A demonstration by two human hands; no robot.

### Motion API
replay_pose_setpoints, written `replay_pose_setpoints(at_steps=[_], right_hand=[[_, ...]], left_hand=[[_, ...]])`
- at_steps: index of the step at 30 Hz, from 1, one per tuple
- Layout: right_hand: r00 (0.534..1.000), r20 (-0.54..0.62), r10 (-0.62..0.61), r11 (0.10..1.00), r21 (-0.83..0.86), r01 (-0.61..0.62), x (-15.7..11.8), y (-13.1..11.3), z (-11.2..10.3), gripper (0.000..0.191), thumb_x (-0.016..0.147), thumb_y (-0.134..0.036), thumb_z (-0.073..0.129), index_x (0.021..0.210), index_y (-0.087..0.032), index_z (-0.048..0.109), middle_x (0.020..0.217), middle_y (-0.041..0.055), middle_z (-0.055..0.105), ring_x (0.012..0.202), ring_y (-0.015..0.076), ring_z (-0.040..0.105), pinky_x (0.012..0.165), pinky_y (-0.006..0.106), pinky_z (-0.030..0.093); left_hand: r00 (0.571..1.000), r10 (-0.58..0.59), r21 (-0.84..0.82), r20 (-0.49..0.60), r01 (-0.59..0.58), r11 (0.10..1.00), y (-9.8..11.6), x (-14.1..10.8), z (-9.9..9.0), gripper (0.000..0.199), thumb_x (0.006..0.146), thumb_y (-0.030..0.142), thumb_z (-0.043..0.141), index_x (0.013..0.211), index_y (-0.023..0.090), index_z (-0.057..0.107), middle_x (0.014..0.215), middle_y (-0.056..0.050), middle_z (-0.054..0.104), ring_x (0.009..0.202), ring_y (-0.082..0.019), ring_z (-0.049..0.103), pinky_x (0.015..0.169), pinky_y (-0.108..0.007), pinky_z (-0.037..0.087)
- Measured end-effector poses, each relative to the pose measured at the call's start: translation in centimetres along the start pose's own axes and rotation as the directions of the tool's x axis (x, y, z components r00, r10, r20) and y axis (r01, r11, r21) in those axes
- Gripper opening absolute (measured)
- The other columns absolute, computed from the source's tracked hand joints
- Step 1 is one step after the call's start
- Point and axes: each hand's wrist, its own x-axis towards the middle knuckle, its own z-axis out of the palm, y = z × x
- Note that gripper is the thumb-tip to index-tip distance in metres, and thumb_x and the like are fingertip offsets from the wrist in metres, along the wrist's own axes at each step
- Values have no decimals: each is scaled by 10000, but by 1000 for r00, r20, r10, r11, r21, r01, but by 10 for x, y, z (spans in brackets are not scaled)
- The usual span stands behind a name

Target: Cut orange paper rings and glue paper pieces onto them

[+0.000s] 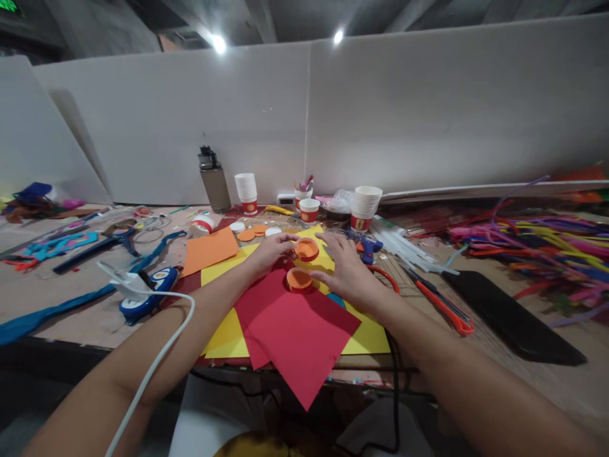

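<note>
Two short cut-down paper cups with orange insides sit one behind the other in front of me. My left hand [276,251] has its fingers closed at the left side of the farther cut cup [307,250]. My right hand [343,266] is open, fingers spread, its thumb reaching to the right rim of the nearer cut cup [299,280]. The nearer one rests on red paper [299,330], whose corner overhangs the table edge. Under the red paper lies yellow paper [226,336], and orange paper [212,249] is at its left.
Behind stand stacked paper cups [366,206], another stack [246,190] and a bottle [215,184]. A blue glue gun [366,246], scissors [445,306], a black phone [514,317] and pipe cleaners [561,241] lie right. A white cable [178,336] crosses my left forearm.
</note>
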Motion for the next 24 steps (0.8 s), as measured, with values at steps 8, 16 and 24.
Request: replay_pose_setpoints(at_steps=[8, 16, 24], right_hand=[[999, 30, 14, 998, 58, -16, 2, 10, 8, 457, 809, -244, 673, 1244, -174, 553, 1221, 129, 595, 1171, 266, 544, 1019, 444, 425], [986, -17, 163, 984, -68, -164, 1, 8, 1, 411, 817, -291, 671, 1200, -169, 580, 1163, 129, 585, 1126, 271, 549, 992, 424, 434], [969, 68, 237, 962, -152, -225, -4, 2, 2, 399, 813, -334, 691, 1171, -190, 590, 1151, 119, 570, 1127, 265, 548, 949, 400, 452]], left_hand=[[991, 18, 8, 134, -19, 1000, 10, -18, 16, 319, 733, 272, 724, 1015, 151, 638, 701, 4, 597, 536, -62, 528, 532, -193, 406], [997, 75, 429, 31, -81, 900, 17, -12, 8, 315, 830, 456, 588, 891, 150, 629, 870, -71, 660, 727, -142, 604, 640, -267, 467], [921, -3, 841, 389, -353, 409, 28, -33, 9, 580, 621, 521, 753, 1090, 195, 653, 1070, -72, 666, 962, -256, 609, 812, -339, 464]])
